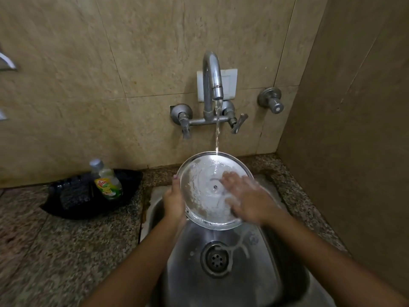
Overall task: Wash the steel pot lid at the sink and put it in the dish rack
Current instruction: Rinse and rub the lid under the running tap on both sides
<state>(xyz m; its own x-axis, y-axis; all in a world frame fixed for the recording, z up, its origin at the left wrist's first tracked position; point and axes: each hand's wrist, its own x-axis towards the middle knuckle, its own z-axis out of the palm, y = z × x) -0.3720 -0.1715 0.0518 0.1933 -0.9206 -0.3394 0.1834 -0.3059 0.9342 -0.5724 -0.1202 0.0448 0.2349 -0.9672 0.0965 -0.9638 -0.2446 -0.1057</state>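
The round steel pot lid is tilted toward me above the steel sink, its inner side up and wet. Water from the tap falls onto the lid's far edge. My left hand grips the lid's left rim. My right hand lies flat with fingers spread on the lid's right half, blurred by motion. No dish rack is in view.
A black tray on the granite counter left of the sink holds a dish soap bottle and a dark scrubber. Tap handles stick out from the tiled wall. A side wall stands close on the right.
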